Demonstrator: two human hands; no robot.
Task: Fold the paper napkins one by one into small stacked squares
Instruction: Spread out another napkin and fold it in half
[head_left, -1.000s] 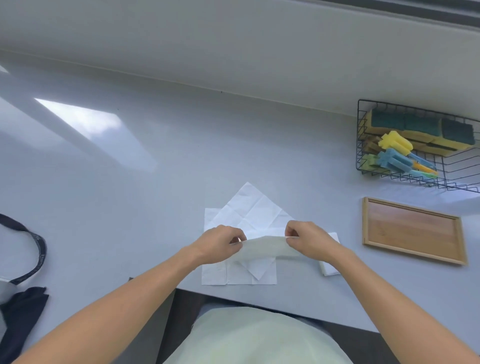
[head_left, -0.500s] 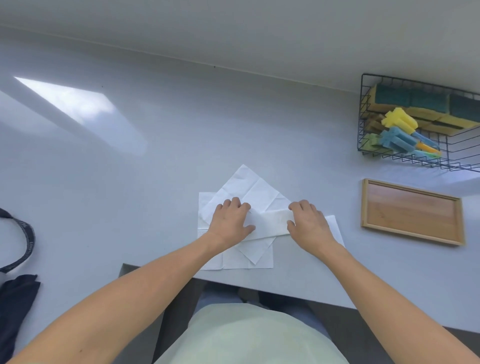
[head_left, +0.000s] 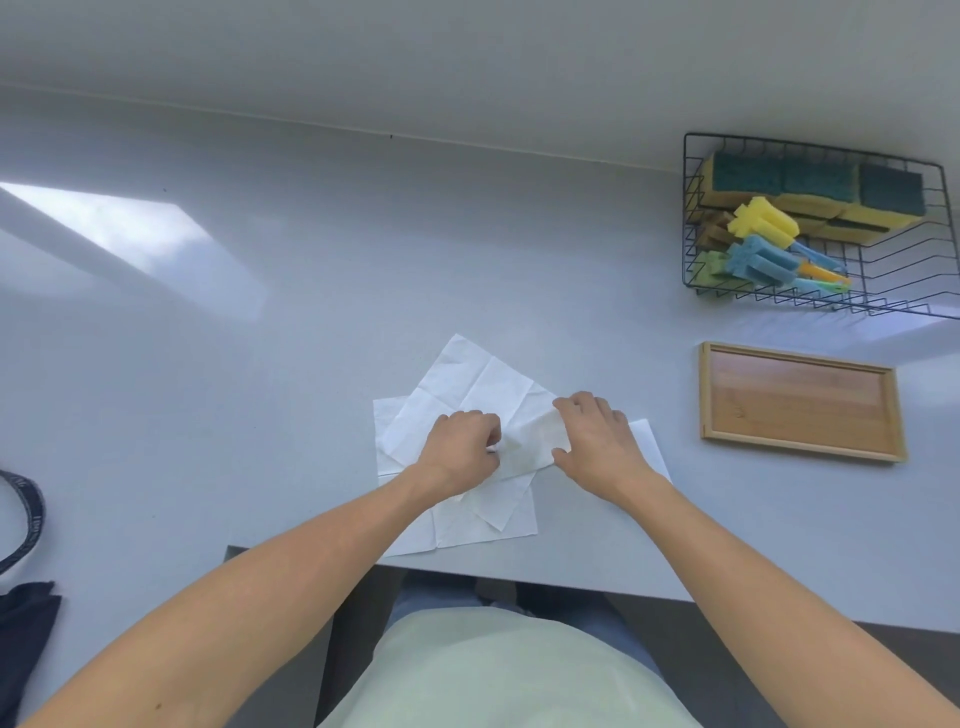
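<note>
Head view: folded napkin (head_left: 524, 441), a second ago lifted, now lies on the counter (head_left: 260, 389). Left hand (head_left: 460, 457) pinches its 9 o'clock end; right hand (head_left: 597, 441) presses flat, fingers spread. Crease being set.

A pale grey counter (head_left: 260, 374) was seen filling most of the view, its near edge cut off above a dark floor (head_left: 909, 639). A white wall (head_left: 467, 57) was met at the far side, the joint marked by a thin seam. A bright patch of light (head_left: 104, 228) was reflected on the counter at the left. A black wire basket (head_left: 691, 218) was set against the wall at the right, filled with sponges (head_left: 810, 192) and foam brushes (head_left: 763, 244). A wooden tray (head_left: 800, 401) was laid flat near the basket, on its near side. A dark strap (head_left: 28, 519) and dark cloth (head_left: 23, 634) were seen at the left edge.
</note>
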